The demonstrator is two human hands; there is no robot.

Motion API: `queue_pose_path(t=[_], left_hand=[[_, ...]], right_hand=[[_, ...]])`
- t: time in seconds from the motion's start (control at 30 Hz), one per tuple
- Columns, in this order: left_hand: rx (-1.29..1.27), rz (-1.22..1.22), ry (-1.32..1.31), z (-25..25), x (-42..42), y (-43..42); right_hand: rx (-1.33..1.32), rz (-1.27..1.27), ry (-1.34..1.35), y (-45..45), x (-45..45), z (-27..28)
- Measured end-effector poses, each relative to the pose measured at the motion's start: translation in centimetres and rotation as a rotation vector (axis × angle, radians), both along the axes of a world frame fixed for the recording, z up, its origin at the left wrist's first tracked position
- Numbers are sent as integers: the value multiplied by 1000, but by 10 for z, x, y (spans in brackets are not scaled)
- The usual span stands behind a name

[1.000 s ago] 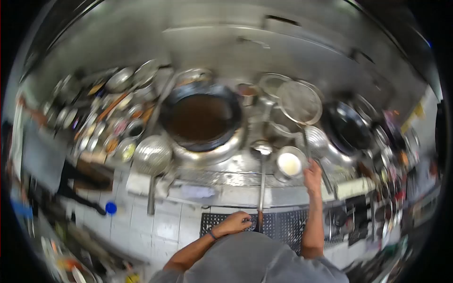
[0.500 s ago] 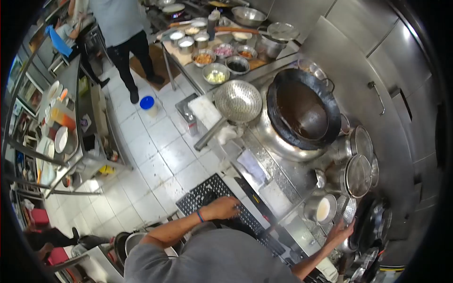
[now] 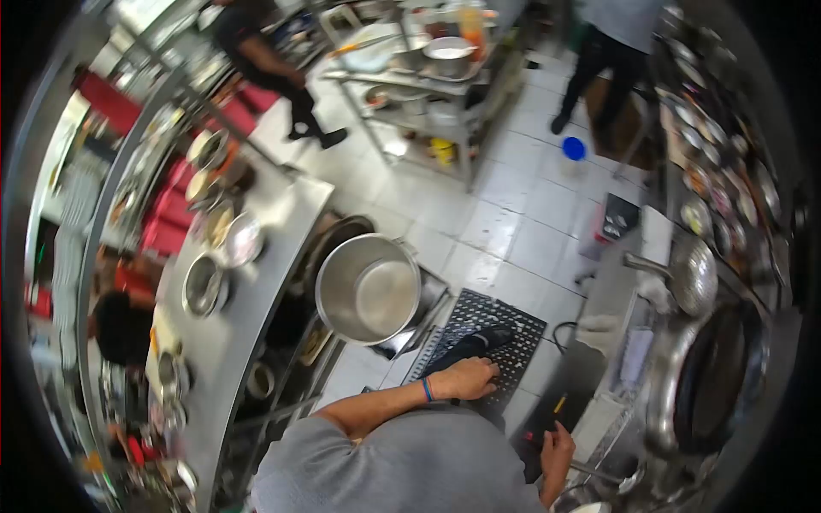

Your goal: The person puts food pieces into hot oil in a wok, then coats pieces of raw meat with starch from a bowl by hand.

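My left hand (image 3: 463, 379), with a coloured band at the wrist, hangs in front of my body above the black perforated mat (image 3: 523, 335). Its fingers are loosely bent and nothing shows in them. My right hand (image 3: 558, 446) is beside the stove counter at the lower right, fingers slightly curled and apart, with no object visible between them. A ladle (image 3: 599, 471) lies close to it; whether they touch is unclear. A dark wok (image 3: 714, 376) rests on the stove at the right, with a perforated strainer (image 3: 693, 275) above it in view.
A large metal pot (image 3: 368, 291) stands left of the mat, beside a steel counter (image 3: 286, 227) bearing bowls. Farther off are a shelved table (image 3: 410, 81), a blue-lidded tub (image 3: 573, 152) on the floor, and people (image 3: 265, 64) standing. Small ingredient bowls (image 3: 694, 214) line the right.
The view has swung left, away from the stove, bringing the large pot and left counter into sight. My right hand has come away from the strainer handles and nearer my body.
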State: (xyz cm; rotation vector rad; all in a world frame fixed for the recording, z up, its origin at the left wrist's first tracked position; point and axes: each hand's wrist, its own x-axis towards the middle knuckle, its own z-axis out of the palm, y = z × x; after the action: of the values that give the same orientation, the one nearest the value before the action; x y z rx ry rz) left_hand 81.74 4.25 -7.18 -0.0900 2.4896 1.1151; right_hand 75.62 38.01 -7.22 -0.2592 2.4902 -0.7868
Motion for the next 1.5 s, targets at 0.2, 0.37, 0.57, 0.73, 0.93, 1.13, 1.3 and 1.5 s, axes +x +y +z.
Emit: queue_pose_path(t=[0.2,0.37,0.57,0.73,0.93,1.13,1.3,1.5], left_hand=[[10,268,-108,7,94,-15],[97,580,163,0,134,-51],[21,1112,383,3,183,-164],[-101,1490,554,19,226,-264],[-465,2035,626,3,297,-392],[-655,1923,78,-43,408,-576],[-1013,1374,-71,-40,468,-675],[-729,1489,325,-7,329,-712]], right_hand=[[72,356,-37,5,-7,-19],[125,524,-124,8,-24,-29],[206,576,-177,15,-63,-74],[301,580,-69,-61,-78,-36],[287,624,204,-195,-94,20],[203,704,125,-258,-92,18],[338,698,19,-244,-87,-1],[212,576,74,-186,-77,-73]])
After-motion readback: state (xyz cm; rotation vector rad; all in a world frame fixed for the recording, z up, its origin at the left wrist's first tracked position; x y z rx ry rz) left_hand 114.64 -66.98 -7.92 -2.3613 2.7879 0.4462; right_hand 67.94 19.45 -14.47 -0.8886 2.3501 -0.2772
